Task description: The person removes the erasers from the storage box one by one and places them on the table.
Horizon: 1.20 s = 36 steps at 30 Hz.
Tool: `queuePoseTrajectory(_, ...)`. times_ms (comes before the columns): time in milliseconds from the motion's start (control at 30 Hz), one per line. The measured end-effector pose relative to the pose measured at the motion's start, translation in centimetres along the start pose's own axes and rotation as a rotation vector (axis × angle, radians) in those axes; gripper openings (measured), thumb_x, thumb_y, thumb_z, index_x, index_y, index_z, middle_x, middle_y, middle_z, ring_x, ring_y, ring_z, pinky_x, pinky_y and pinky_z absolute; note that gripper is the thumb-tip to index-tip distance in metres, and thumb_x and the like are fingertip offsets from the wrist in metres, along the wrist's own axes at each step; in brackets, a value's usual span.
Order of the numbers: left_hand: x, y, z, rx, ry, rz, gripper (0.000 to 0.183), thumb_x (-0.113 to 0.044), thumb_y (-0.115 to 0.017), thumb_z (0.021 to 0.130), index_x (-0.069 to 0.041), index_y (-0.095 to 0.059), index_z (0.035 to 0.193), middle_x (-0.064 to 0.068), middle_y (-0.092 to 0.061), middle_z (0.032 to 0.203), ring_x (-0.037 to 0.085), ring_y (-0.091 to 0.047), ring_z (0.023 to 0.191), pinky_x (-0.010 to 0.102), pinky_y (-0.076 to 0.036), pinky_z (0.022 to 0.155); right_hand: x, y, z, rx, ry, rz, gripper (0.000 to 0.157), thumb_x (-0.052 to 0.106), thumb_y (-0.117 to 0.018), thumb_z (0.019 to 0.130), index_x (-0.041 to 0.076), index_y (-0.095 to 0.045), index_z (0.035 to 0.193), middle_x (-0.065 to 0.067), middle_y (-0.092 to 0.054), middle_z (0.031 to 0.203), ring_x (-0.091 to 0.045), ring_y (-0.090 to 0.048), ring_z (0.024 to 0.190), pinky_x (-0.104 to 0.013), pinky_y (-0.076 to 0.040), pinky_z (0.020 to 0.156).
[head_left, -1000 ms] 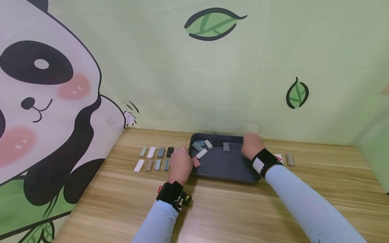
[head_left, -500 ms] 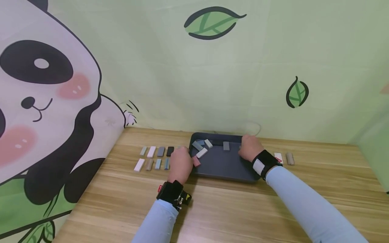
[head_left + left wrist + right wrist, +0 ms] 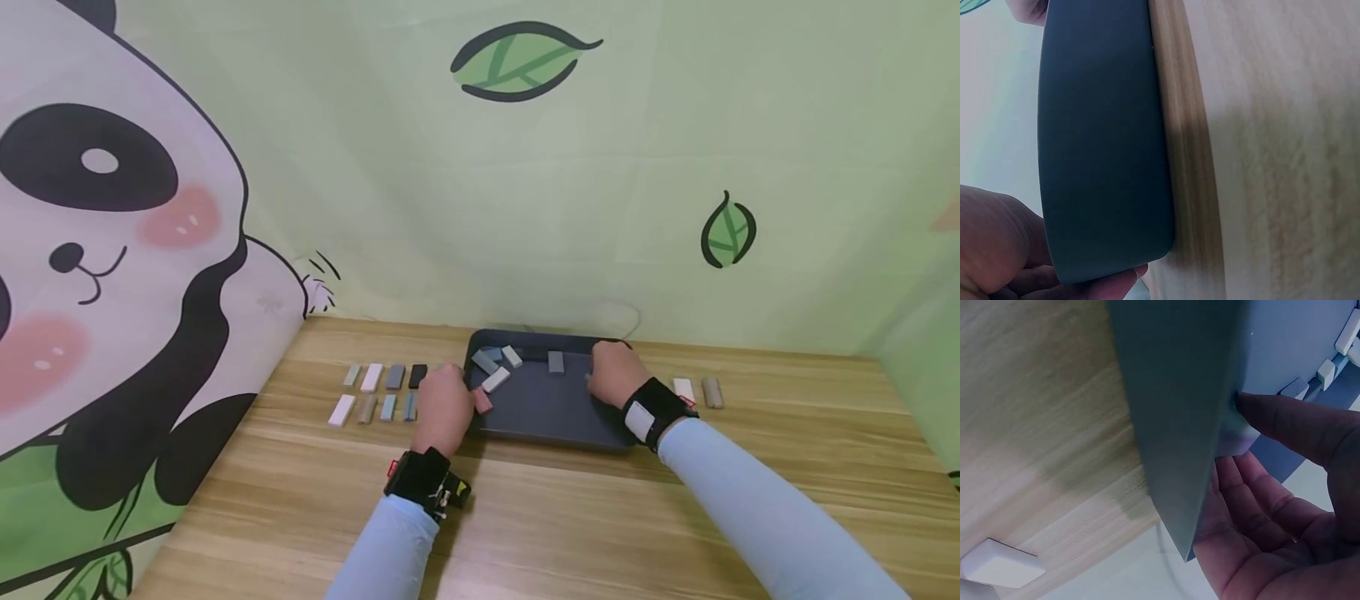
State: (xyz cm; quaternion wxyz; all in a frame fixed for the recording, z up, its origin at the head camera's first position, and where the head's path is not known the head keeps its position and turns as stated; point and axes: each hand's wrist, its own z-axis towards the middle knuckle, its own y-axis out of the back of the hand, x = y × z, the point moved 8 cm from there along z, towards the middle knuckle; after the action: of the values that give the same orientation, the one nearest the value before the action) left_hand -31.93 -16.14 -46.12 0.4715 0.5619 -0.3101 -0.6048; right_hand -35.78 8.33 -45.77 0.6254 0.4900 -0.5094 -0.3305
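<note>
Left hand (image 3: 444, 407) is clamped on the left wall of the one tray (image 3: 551, 415), which sits on the table (image 3: 525, 525) and looks stiff and light, so I'd grab it by the rim and keep it level or stuff could slide. Right hand (image 3: 617, 375) has one block (image 3: 1235, 440) pinched just inside the tray's right end; probably hard and light, easy to take by its sides. Visible others: near row (image 3: 367, 408) four, right-side pair (image 3: 712, 392), far row (image 3: 371, 377) four, tray pieces (image 3: 496, 380) six.
</note>
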Motion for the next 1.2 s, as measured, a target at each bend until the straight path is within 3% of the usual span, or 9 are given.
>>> queuePoseTrajectory(167,0.1,-0.2,0.1,0.011,0.004,-0.011,0.008,-0.007,-0.065,0.079,-0.006,-0.072,0.081,0.010,-0.069,0.079,0.022,-0.062,0.070,0.035,-0.047,0.058,0.1,0.2,-0.5,0.028,-0.011,0.025,0.024,0.009,-0.066,0.078,0.008,-0.051,0.059,0.001,-0.044,0.056,-0.016,-0.044,0.051,-0.028,-0.032,0.048)
queuePoseTrajectory(367,0.5,-0.5,0.5,0.016,0.003,-0.031,0.007,-0.007,-0.065,0.078,-0.006,-0.072,0.080,0.008,-0.068,0.076,0.018,-0.058,0.065,0.033,-0.044,0.055,0.1,0.8,-0.8,0.036,-0.016,0.080,0.019,0.010,-0.067,0.077,0.006,-0.055,0.062,0.000,-0.046,0.057,-0.015,-0.044,0.050,-0.027,-0.034,0.047)
queuePoseTrajectory(500,0.9,-0.5,0.8,0.007,0.001,-0.059,0.009,-0.003,-0.063,0.077,-0.007,-0.070,0.073,0.006,-0.065,0.071,0.018,-0.054,0.062,0.030,-0.040,0.052,-0.5,1.4,-0.9,0.027,-0.034,0.132,0.011,0.010,-0.067,0.075,0.002,-0.060,0.074,-0.007,-0.057,0.069,-0.017,-0.052,0.058,-0.028,-0.040,0.052)
queuePoseTrajectory(700,1.5,-0.4,1.1,0.018,0.012,-0.093,0.014,0.000,-0.060,0.076,-0.009,-0.066,0.066,0.005,-0.061,0.067,0.018,-0.052,0.061,0.028,-0.035,0.049,-1.9,2.3,-1.2,0.045,-0.087,0.229,0.022,0.011,-0.067,0.077,-0.004,-0.062,0.093,-0.016,-0.064,0.089,-0.020,-0.060,0.068,-0.031,-0.049,0.059)
queuePoseTrajectory(1200,2.8,0.4,1.7,0.016,0.018,-0.082,0.013,-0.001,-0.059,0.076,-0.007,-0.070,0.070,0.006,-0.063,0.069,0.020,-0.053,0.062,0.030,-0.037,0.051,-7.8,6.0,-3.4,-0.077,-0.163,0.245,0.029,0.014,-0.067,0.078,-0.008,-0.064,0.096,-0.020,-0.067,0.089,-0.024,-0.062,0.074,-0.034,-0.051,0.063)
